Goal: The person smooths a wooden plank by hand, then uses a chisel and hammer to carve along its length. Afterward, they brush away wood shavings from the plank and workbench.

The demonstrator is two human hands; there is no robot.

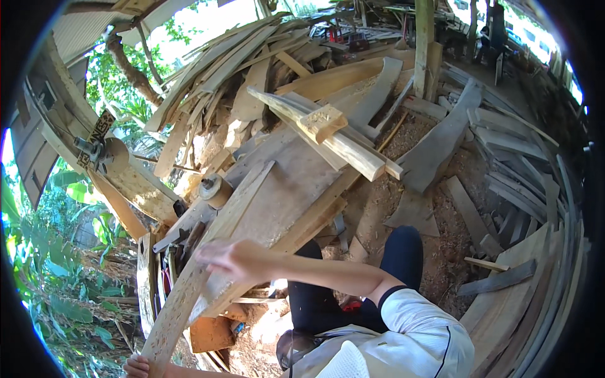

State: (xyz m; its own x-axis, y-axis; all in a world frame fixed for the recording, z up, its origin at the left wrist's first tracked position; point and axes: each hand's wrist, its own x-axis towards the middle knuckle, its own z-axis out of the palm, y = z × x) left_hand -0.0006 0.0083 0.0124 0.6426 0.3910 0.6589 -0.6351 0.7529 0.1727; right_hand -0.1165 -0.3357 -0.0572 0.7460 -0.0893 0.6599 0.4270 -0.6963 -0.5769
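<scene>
A long, pale wooden plank [189,286] runs from the lower left edge up onto a wooden workbench [287,183]. My left hand [137,365] is at the plank's near end, its fingers curled round the edge. Farther up, my right hand [234,259] reaches across from the right and lies on the plank, fingers stretched out and slightly blurred. Just beyond the plank, on the bench's left side, sits a round, spool-like piece [215,191] with a metal centre. A short wood block [322,123] rests on squared beams [343,151] across the bench's far part.
Hand tools [170,261] are tucked along the bench's left side. Behind the bench rises a heap of boards [217,69]. A wooden post [425,50] stands at the back, and more planks [510,296] lie to my right. Wood chips cover the ground [441,252].
</scene>
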